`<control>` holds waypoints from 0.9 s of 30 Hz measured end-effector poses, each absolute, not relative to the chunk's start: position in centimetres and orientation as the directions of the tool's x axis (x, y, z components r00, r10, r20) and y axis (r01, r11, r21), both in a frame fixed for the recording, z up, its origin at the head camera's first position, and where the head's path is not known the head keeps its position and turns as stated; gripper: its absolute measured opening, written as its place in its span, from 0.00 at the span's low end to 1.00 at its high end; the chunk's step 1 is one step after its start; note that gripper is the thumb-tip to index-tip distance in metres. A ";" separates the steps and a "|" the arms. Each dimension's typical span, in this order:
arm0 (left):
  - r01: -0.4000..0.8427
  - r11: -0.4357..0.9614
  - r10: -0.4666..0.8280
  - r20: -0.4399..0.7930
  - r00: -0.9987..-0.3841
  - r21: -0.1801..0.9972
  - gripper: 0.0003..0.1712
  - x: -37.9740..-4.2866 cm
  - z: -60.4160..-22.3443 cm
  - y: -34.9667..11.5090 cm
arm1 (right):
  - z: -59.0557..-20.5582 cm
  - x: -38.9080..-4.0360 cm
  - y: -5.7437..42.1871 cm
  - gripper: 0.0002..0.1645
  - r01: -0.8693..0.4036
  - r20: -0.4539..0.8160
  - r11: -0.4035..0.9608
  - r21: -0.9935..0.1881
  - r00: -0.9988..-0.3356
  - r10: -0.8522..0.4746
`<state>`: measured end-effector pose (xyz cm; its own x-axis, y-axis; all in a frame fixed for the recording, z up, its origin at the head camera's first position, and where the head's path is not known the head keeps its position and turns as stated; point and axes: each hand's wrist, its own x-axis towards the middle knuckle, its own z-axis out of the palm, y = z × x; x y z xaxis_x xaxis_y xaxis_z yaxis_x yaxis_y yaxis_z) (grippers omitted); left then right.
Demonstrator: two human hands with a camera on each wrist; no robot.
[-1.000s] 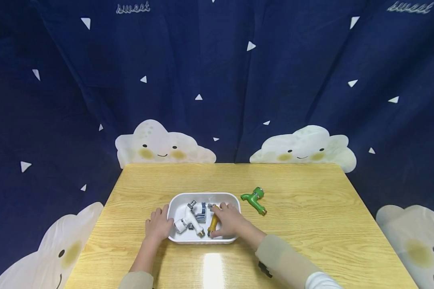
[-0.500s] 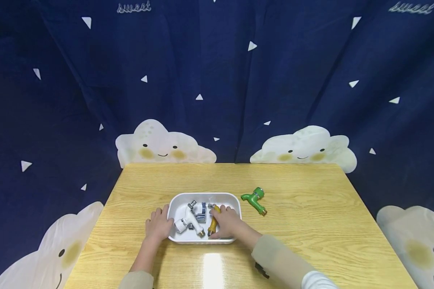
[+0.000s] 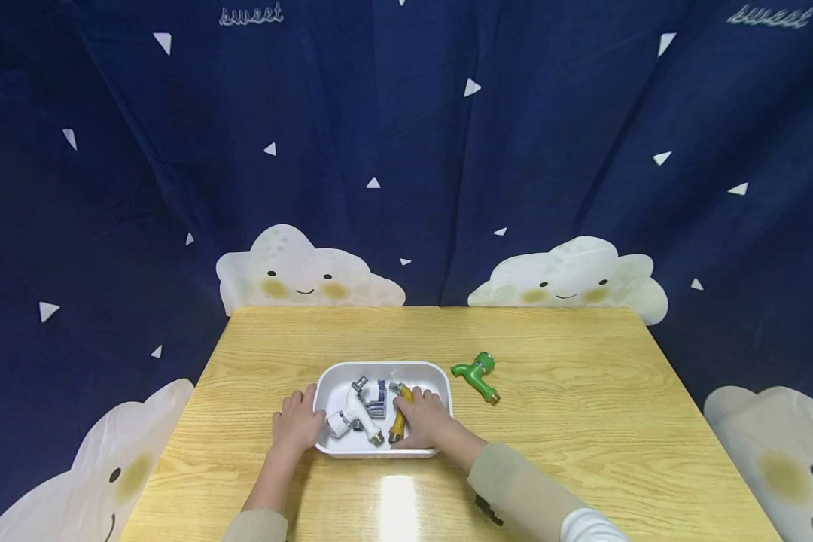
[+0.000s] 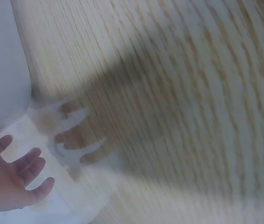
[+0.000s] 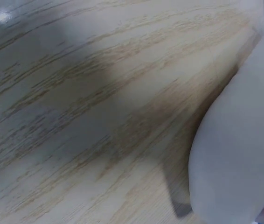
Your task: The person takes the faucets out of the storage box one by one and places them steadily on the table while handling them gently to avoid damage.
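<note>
So I've got the left hand (image 3: 298,421) loosely spread against the tray (image 3: 345,454), probably steadying it, right hand (image 3: 425,420) curled round the yellow tap (image 3: 397,427).

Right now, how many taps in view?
3 clear: green tap on the table, white tap in the tray, yellow tap there too, partly covered by the right hand. A chrome piece, partly hidden, may be a fourth.
</note>
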<state>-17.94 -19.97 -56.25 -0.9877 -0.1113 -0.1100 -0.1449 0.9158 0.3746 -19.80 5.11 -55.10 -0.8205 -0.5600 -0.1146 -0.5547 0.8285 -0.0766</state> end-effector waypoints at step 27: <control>-0.138 0.915 -0.109 -0.096 -0.989 0.379 0.32 -17.9 -56.3 -20.0 | -55.8 -20.1 4.9 0.50 -0.526 -0.108 0.844 -0.100 -0.838 -0.535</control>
